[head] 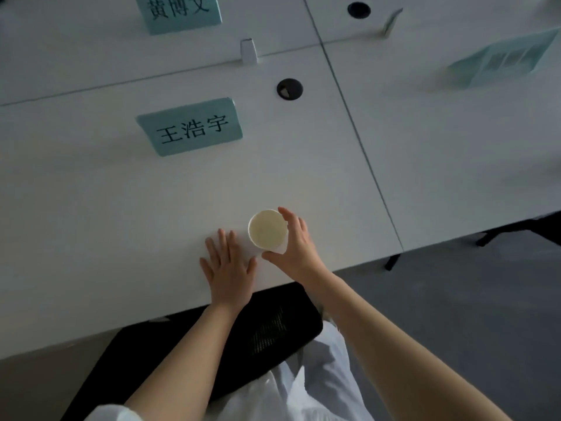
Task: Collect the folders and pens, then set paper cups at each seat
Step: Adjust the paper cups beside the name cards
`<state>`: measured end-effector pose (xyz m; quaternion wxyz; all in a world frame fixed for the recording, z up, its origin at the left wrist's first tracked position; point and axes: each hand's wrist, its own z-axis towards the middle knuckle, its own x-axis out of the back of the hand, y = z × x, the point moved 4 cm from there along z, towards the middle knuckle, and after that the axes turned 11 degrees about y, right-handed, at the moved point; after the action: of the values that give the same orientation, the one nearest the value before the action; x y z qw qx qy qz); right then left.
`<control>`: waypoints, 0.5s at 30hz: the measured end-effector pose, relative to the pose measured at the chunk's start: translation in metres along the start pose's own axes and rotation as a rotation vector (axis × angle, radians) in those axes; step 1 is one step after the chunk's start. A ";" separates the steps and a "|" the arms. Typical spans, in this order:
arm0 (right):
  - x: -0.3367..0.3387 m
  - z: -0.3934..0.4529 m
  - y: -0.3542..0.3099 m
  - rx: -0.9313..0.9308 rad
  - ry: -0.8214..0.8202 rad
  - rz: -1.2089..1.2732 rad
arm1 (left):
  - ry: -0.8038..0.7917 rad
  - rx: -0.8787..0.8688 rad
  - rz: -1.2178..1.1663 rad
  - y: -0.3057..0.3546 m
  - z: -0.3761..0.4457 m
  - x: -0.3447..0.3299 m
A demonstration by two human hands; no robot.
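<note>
A white paper cup (267,228) stands upright on the white table (106,208) near its front edge, seen from above with its pale inside showing. My right hand (296,247) wraps around the cup's right side, thumb at the near rim and fingers at the far rim. My left hand (229,265) lies flat on the table just left of the cup, fingers spread and holding nothing. No folders or pens are visible in this view.
A teal name card (191,126) stands beyond the cup, another teal name card (179,12) at the far side. A black cable hole (290,89) lies right of the near card. A teal card (504,57) sits blurred at the right. A black chair (243,335) is tucked below the table edge.
</note>
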<state>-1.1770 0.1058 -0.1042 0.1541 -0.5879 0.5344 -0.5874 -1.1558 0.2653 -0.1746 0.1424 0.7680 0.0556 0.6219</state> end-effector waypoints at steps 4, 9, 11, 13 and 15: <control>0.002 0.011 -0.001 0.120 -0.012 0.044 | 0.043 0.158 -0.026 0.013 -0.002 0.000; 0.030 0.030 0.005 0.157 -0.052 0.035 | 0.165 0.376 -0.141 0.033 0.002 0.004; 0.044 0.044 0.005 0.161 -0.050 0.024 | 0.272 0.462 -0.218 0.037 0.009 0.012; 0.054 0.062 0.002 0.150 -0.047 0.016 | 0.351 0.492 -0.258 0.040 0.023 0.020; 0.059 0.084 -0.003 0.149 -0.029 0.023 | 0.372 0.452 -0.254 0.046 0.043 0.025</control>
<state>-1.1188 0.0216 -0.0931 0.2120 -0.5771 0.4937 -0.6150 -1.1130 0.2214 -0.1460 0.0322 0.6402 0.3131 0.7008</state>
